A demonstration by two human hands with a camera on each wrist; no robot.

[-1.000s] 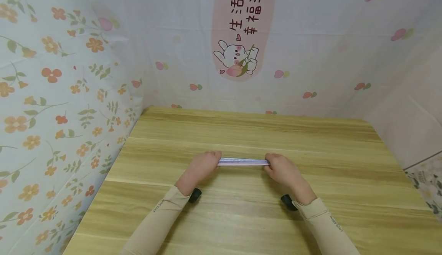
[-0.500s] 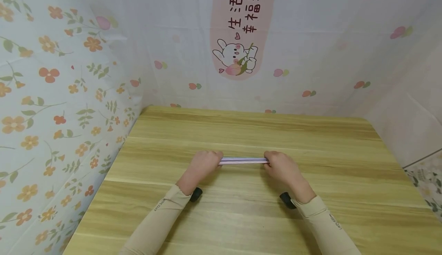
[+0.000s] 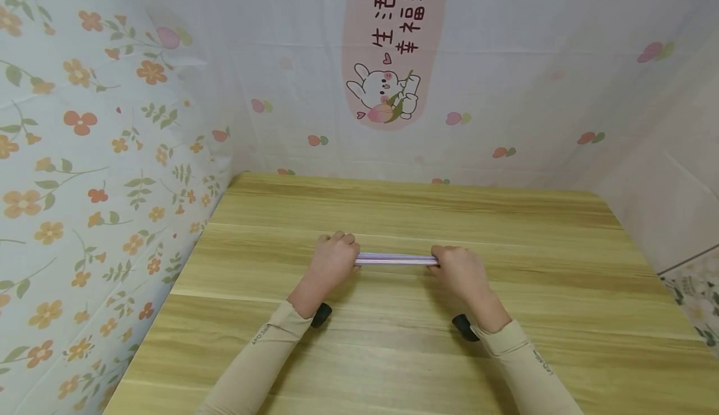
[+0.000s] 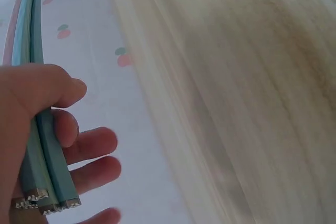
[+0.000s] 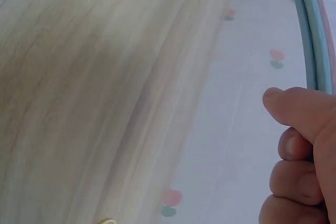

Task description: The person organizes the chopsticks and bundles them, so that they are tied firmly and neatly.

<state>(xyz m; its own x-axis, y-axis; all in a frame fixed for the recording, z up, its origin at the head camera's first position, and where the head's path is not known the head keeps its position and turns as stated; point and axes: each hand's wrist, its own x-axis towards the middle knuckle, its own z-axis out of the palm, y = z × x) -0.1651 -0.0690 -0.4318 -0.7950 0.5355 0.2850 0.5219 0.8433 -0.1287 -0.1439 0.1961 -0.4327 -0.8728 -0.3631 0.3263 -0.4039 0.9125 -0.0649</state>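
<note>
Thumb and forefinger of the left hand [image 3: 335,260] pinched one end of the strips [image 3: 397,259], its other fingers loosely bent; the right hand [image 3: 463,269] had its fingers curled round the opposite end. The strips ran nearly straight between the hands, over the table [image 3: 382,365]. Tabletop stretched to both sides and beyond, its far edge meeting the patterned cloth [image 3: 292,84]; its left edge was well apart from the left hand.
</note>
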